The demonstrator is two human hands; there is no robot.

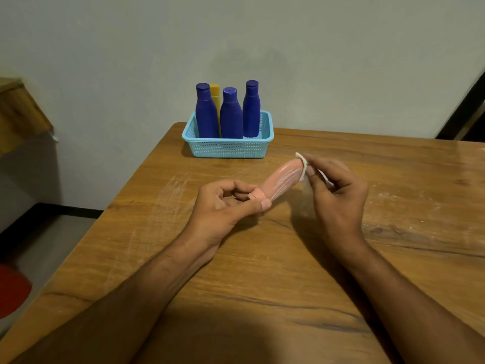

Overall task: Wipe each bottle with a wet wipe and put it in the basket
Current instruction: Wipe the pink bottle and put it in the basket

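Note:
My left hand (pixel 231 203) grips a pink bottle (pixel 282 179) by its cap end, holding it tilted above the wooden table, base pointing away. My right hand (pixel 336 190) pinches a white wet wipe (pixel 303 164) against the bottle's far end. Whitish streaks run along the bottle's side. A light blue mesh basket (pixel 228 147) stands at the table's far edge. Upright in it are three dark blue bottles (pixel 231 114) and one yellow bottle (pixel 215 97) behind them.
The wooden table (pixel 262 271) has pale smears left of my hands and on the right. The table's left edge runs diagonally, with floor below. A red object (pixel 11 290) lies at the lower left. A grey wall rises behind the basket.

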